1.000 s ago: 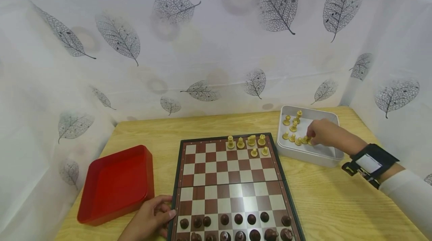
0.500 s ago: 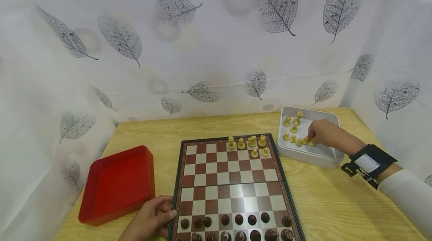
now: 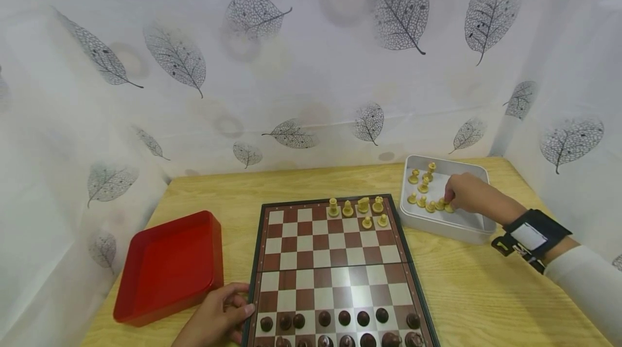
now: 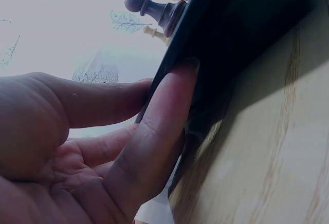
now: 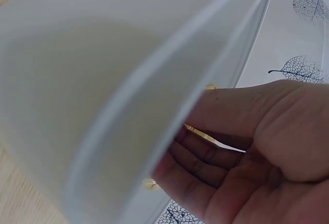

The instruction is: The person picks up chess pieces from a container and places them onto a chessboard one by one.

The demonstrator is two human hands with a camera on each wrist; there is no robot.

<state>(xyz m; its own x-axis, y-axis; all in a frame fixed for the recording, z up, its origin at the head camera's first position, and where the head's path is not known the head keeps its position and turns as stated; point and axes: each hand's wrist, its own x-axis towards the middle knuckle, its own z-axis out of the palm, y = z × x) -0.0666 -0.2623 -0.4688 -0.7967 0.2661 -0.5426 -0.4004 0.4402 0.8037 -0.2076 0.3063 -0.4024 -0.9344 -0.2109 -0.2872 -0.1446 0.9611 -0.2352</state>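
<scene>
At the left edge of the chessboard (image 3: 320, 277), my left hand (image 3: 214, 312) pinches the rim, thumb on one face and a finger on the other, as the left wrist view shows. My right hand (image 3: 471, 193) reaches into a white plastic box (image 3: 447, 228) and pinches a pale yellow chess piece (image 3: 449, 208), whose top is hidden by the fingers. Near it several pale yellow pieces stand in the box, among them a pawn (image 3: 412, 198). In the right wrist view, the box wall (image 5: 118, 106) hides the fingertips of my right hand (image 5: 247, 152).
Dark brown chess pieces (image 3: 344, 318) line the board's near side. At its far right stand several pale yellow ones, including a rook (image 3: 333, 208) and a knight (image 3: 363, 205). A red tray (image 3: 170, 266) lies left on the wooden table (image 3: 486, 287). Leaf-patterned cloth (image 3: 311, 66) hangs behind.
The view has tilted very slightly, shifting everything a little down. Both hands stay in nearly the same places, the right still at the same piece in the box.
</scene>
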